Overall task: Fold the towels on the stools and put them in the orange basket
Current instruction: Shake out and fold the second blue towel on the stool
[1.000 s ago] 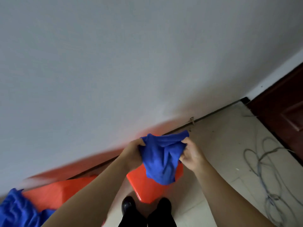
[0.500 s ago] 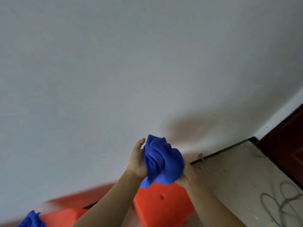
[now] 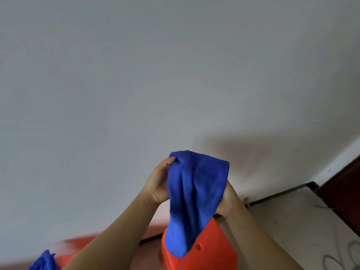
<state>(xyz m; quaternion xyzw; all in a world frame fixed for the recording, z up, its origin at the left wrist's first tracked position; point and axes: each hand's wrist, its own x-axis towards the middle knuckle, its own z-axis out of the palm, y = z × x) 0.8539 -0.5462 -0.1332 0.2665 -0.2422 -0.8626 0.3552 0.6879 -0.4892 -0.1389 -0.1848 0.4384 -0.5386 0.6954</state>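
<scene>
Listing from the left edge: a second blue towel, only a crumpled corner in view, lies on an orange stool at the bottom left, well apart from both hands. Next, the left hand, raised before the pale wall, grips the upper left corner of the blue towel, thumb tip pressed against the cloth at its top edge and fingers hidden behind it. The towel hangs between the two hands, bunched and not yet flat, its long axis near vertical, top edge level with the fingers and its lower end drooping down in front of the orange stool below, whether touching it cannot be told. The right hand holds the towel's right side, lower than the left; its fingers are covered by cloth, so how tightly they close cannot be told beyond the fact that it holds. Both hands are equally near the towel; judged from this, the coming move turns on drawing the top corners apart sideways. Further right: tiled floor, a dark wooden door, loose cable. The orange basket is out of view. No brand, label or legible writing appears.
</scene>
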